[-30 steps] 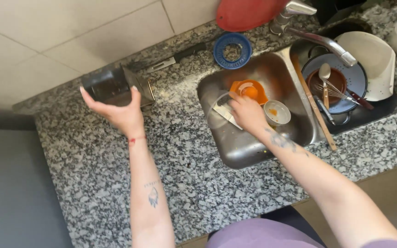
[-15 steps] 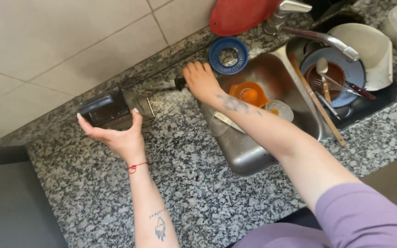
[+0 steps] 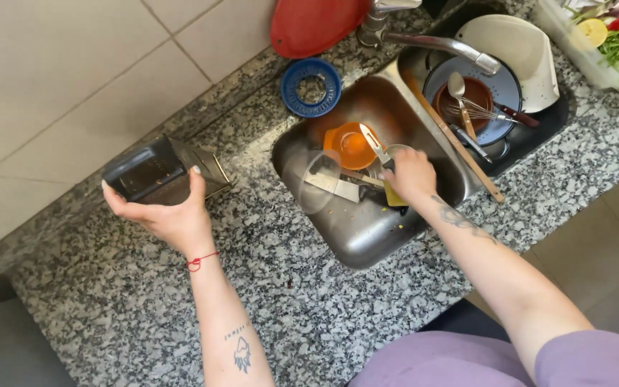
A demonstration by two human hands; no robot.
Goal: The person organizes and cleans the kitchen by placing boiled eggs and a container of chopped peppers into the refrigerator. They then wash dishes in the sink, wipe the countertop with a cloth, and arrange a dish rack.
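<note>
My left hand (image 3: 170, 215) grips a dark metal box grater (image 3: 155, 172) that rests on the speckled granite counter (image 3: 295, 301) by the tiled wall. My right hand (image 3: 410, 175) is down in the steel sink basin (image 3: 367, 229), shut on a knife (image 3: 372, 142) whose blade points up toward an orange bowl (image 3: 351, 147). A yellow item (image 3: 395, 195) shows just under that hand; I cannot tell whether the hand holds it. Another flat blade (image 3: 334, 186) and a clear glass piece (image 3: 315, 188) lie in the basin beside it.
A blue ring strainer (image 3: 311, 87) and a red board (image 3: 317, 25) sit behind the sink. The faucet (image 3: 438, 43) reaches over a second basin holding a blue pan (image 3: 503, 93), spoon, whisk and white dish (image 3: 521, 50). A wooden spoon (image 3: 460, 147) lies between basins. A vegetable tub (image 3: 603, 36) stands far right.
My right hand reached to the counter left of the sink, then came back into the basin holding a knife. The left hand stayed on the grater.
</note>
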